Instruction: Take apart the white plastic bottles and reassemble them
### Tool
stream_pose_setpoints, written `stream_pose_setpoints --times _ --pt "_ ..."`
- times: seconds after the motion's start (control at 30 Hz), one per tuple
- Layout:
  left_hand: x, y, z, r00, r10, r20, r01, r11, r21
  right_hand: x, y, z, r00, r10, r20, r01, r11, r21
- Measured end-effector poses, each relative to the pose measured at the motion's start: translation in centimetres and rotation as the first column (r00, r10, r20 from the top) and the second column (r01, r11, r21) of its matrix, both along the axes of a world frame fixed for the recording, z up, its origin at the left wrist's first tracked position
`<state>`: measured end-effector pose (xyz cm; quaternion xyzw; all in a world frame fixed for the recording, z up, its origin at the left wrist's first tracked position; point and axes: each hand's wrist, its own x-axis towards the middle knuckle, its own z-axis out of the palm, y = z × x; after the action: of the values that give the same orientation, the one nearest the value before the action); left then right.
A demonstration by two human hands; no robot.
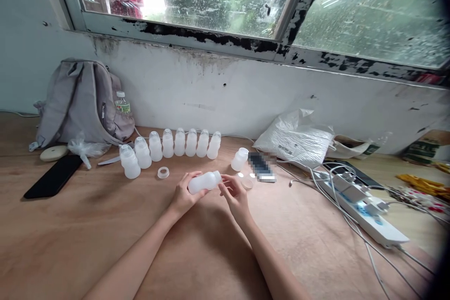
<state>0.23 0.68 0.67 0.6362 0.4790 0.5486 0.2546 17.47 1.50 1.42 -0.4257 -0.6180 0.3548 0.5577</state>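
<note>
Two bare forearms (151, 253) rise from the bottom edge over a wooden tabletop (87, 243). At their ends, the left hand (184, 193) curls around a frosted white bottle (204, 182), thumb below and fingers behind, holding it tilted on its side above the table with its neck to the right. The right hand (235, 192) is at that neck, fingers bent; whether they pinch anything cannot be told. To the far right lies a white power strip (365, 215) with plugs and tangled cables. Just beyond the right hand is a clear round piece (247, 183); left of the hands, a whitish ring (163, 172) lies alone. A black phone (54, 177) lies far left. Farther back, an uncapped bottle (239, 159) stands beside a pixelated object (262, 167), and eight capped bottles (180, 143) stand in a curved row. Behind are a grey backpack (77, 103), left, and a white plastic package (295, 138), right, then a stained wall (211, 89) beneath a window (225, 0) with peeling paint.
</note>
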Motion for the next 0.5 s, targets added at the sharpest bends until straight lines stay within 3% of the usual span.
stream_pose_setpoints --times 0.13,0.27,0.37,0.43,0.5 --pt "0.1 0.2 -0.6 0.999 -0.033 0.016 0.034 0.999 -0.032 0.0 -0.1 0.5 0.994 -0.032 0.102 0.019 0.992 0.124" --pt "0.0 0.6 -1.0 0.998 0.061 0.024 -0.061 0.998 0.016 0.9 1.3 3.0 0.954 -0.153 0.258 0.069 0.949 0.306" --pt "-0.2 0.6 -1.0 0.986 0.142 -0.088 -0.139 0.989 0.039 2.3 3.5 5.4 0.814 -0.385 0.434 0.127 0.848 0.514" --pt "-0.3 0.3 -0.8 0.971 0.128 -0.204 -0.116 0.991 0.071 3.2 5.5 6.5 0.680 -0.495 0.540 0.092 0.789 0.608" --pt "-0.1 0.0 -0.6 0.940 0.084 -0.331 -0.051 0.993 0.107 3.8 7.5 7.0 0.528 -0.568 0.631 0.084 0.774 0.627"
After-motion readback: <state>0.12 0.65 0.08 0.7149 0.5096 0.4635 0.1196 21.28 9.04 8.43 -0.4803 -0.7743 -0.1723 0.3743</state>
